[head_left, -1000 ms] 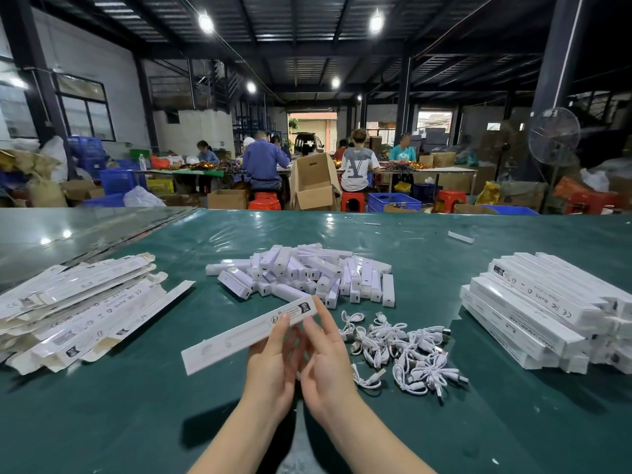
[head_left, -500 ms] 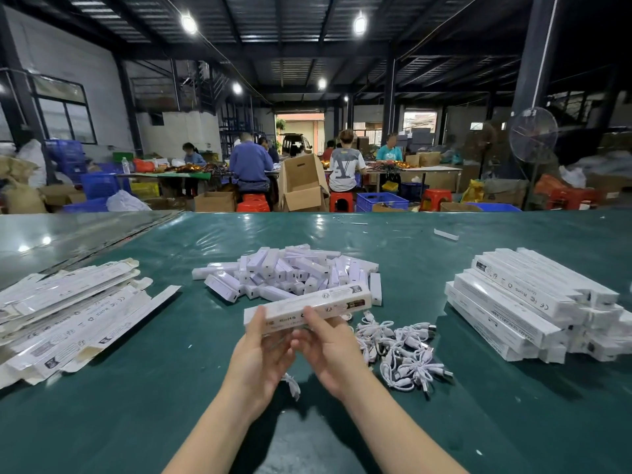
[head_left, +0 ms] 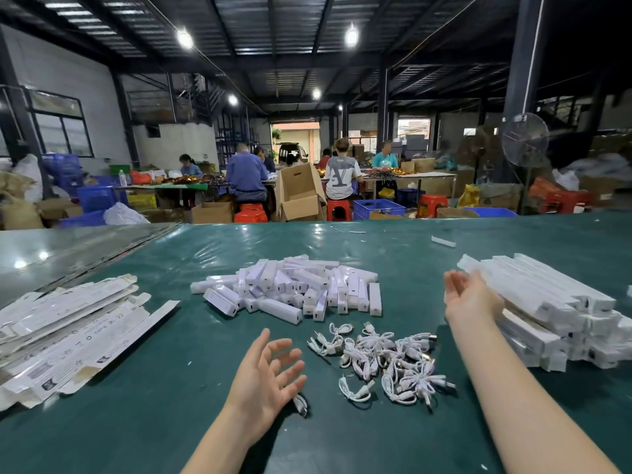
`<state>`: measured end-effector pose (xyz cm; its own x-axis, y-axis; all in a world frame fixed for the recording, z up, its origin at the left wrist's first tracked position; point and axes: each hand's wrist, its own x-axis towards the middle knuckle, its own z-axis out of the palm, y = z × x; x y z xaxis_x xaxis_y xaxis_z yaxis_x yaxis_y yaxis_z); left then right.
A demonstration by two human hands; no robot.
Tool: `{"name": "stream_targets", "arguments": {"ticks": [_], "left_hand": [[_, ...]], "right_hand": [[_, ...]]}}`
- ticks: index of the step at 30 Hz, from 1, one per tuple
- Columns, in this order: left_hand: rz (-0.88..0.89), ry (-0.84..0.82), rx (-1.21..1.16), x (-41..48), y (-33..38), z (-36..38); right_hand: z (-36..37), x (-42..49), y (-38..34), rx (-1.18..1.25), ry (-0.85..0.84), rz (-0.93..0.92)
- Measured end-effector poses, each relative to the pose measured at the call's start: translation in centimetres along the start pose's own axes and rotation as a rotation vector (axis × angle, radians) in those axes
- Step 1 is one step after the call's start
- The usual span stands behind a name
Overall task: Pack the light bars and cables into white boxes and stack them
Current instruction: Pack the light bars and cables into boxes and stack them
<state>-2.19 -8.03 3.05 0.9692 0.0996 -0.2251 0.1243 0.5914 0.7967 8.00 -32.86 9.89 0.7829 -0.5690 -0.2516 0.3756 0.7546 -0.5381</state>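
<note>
A heap of white light bars (head_left: 290, 290) lies in the middle of the green table (head_left: 136, 422). In front of it sits a tangle of white cables (head_left: 386, 360). Flat unfolded white boxes (head_left: 68, 333) are piled at the left. A stack of packed white boxes (head_left: 554, 309) stands at the right. My right hand (head_left: 468, 299) is open beside the stack's left end, fingers spread, holding nothing. My left hand (head_left: 266, 371) hovers open above the table, left of the cables, with one loose cable (head_left: 301, 403) just under its fingertips.
A small white piece (head_left: 443, 241) lies far back on the table. Beyond the far edge, several people sit at work tables among cardboard cartons (head_left: 299, 195), blue crates and red stools. A standing fan (head_left: 525, 140) is at the back right.
Both hands held one white box between them in front of me. That box is now gone from them; my right hand has moved right to the stack and my left hand has opened.
</note>
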Motion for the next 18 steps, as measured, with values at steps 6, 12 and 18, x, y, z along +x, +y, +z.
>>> {"name": "stream_targets", "arguments": {"ticks": [6, 12, 18], "left_hand": [[0.134, 0.108, 0.442, 0.4, 0.7, -0.1], [0.654, 0.529, 1.025, 2.8, 7.5, -3.3], [0.46, 0.916, 1.846, 4.7, 12.8, -11.6]], "right_hand": [[-3.5, -0.5, 4.2, -0.413, -0.037, 0.002], [-5.7, -2.9, 7.4, -0.969, -0.3, -0.499], [-6.2, -5.1, 8.3, -1.281, -0.656, -0.735]]}}
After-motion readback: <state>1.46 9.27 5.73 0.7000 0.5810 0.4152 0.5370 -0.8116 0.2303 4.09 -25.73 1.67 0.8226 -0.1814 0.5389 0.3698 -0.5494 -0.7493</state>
